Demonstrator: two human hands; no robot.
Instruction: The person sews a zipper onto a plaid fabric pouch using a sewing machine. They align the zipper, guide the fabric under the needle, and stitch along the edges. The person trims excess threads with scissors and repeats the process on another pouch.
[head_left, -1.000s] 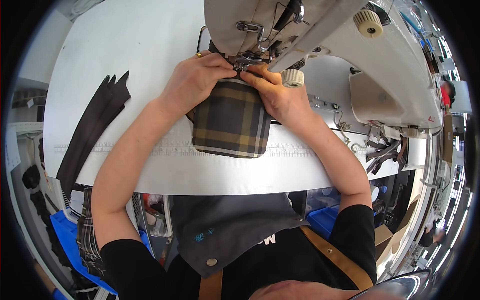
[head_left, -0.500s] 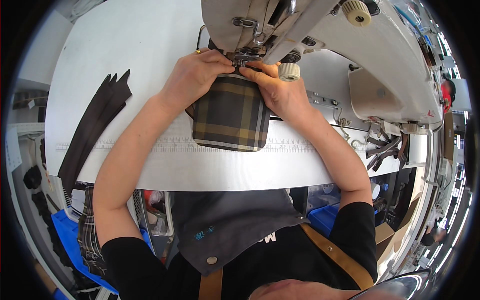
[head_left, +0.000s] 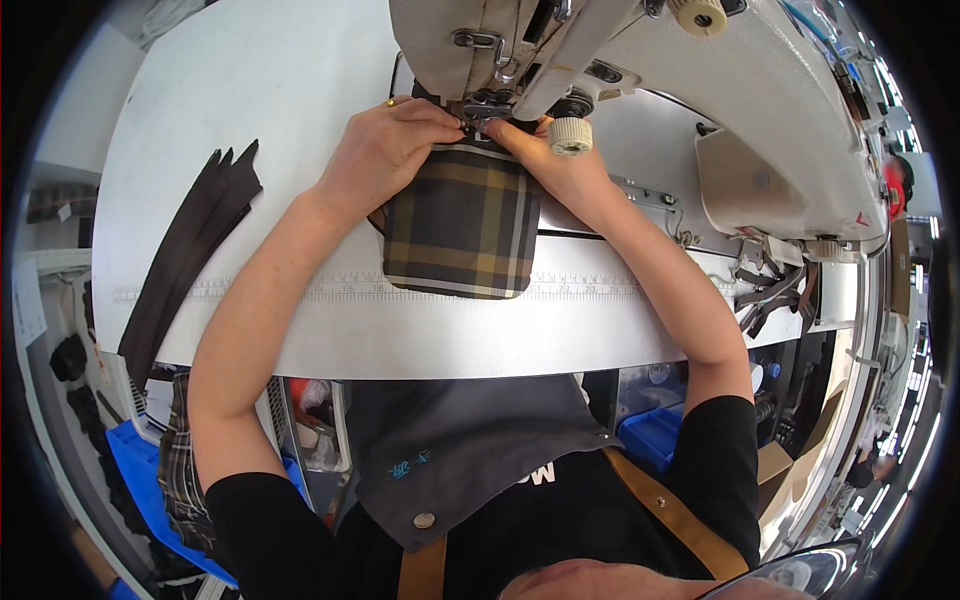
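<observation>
A plaid fabric piece (head_left: 460, 220) in black, tan and white lies on the white table, its far edge under the presser foot (head_left: 487, 108) of a sewing machine (head_left: 770, 120). My left hand (head_left: 385, 150) pinches that far edge just left of the foot, thumb and fingers together. On the other side, my right hand (head_left: 562, 165) grips the same edge, its thumb close to the foot. Its other fingers are partly hidden behind the thumb and a cream knob (head_left: 571, 136). Between my fingertips shows a dark strip with a small pale mark.
Dark fabric strips (head_left: 190, 250) lie on the table (head_left: 330, 345) at the left. A ruler scale (head_left: 590, 289) runs along its front. More strip scraps (head_left: 775, 295) sit at the right. Blue bins (head_left: 650, 437) and plaid cloth (head_left: 185, 480) are below the table edge.
My right hand has shifted its fingers at the presser foot, with the index finger now less visible. My left hand keeps its pinch. The view has moved slightly; the fabric lies almost the same.
</observation>
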